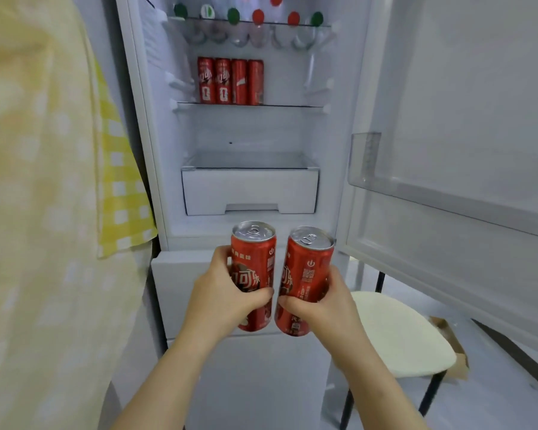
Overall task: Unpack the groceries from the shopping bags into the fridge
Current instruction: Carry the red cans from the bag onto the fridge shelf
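Two red cans up in front of the open fridge (pixel 168 150), at 6 o'clock of the view, one per hand. Left hand (pixel 225 294) wrapped round the lower half of the left can (pixel 257 262), thumb across the front label, fingers curled behind. Right hand (pixel 322 301) gripping the right can (pixel 306 271) the same way, thumb on the label, fingers round the far side. Both upright with a slight lean, silver tops and pull tabs facing up. Just beside each other, with a narrow gap at the tops; touching lower down or not, cannot tell. Neither inside the fridge yet: both level with its lower front, below the one white drawer (pixel 249 190).

Toward 12 o'clock, four cans (pixel 230 81) of the same red, standing side by side in one row on the left part of a glass shelf (pixel 292 104). Above them, near the top edge, a row of six clear bottles (pixel 257 17) with caps showing: three green, two red, one pale. Three more caps higher up, cut off by the edge.

At 3 o'clock, one open door (pixel 448 228) with one clear bin (pixel 367 162). At 4 o'clock, one chair (pixel 395 333) with a pale seat and dark legs, and one brown box (pixel 455 355) behind it. At 9 o'clock, one yellow checked cloth (pixel 44 212) filling the left side.
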A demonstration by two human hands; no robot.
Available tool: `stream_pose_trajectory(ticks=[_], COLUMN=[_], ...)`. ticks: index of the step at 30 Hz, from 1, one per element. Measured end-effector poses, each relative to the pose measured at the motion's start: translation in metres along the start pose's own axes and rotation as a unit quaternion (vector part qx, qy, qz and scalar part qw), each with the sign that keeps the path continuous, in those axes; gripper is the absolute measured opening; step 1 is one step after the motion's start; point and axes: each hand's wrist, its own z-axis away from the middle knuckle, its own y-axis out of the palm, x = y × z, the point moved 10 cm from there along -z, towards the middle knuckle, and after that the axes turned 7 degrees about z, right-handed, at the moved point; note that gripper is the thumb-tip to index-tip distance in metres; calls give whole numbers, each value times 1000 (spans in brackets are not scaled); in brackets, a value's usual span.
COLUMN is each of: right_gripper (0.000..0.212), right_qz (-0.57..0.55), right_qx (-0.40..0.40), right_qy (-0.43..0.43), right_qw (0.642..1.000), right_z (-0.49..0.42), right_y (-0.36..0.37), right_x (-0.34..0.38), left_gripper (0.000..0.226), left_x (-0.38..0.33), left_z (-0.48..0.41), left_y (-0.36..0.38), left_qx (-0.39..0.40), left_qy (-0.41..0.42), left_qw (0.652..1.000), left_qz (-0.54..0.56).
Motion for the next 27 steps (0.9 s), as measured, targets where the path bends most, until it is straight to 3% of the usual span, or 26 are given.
stream_pose_trajectory(ticks=[15,20,27], right_gripper=[59,47,50], right_qz=[-78,-90,-86], right_qx=[55,56,6], right_qy=[-88,-138,-189], right_qw=[992,985,978], right_z=[-180,-227,-297], right_y=[-6,10,23], right_x=[68,105,157], left_gripper=[64,53,50], left_x=[-45,-65,-92], left_z=[-152,-207,-297], left_y=[-4,-16,-40], left_qx=[-98,-91,-49], left_qy=[26,72,127], left_qw=[989,987,983], left_qz=[107,113,122])
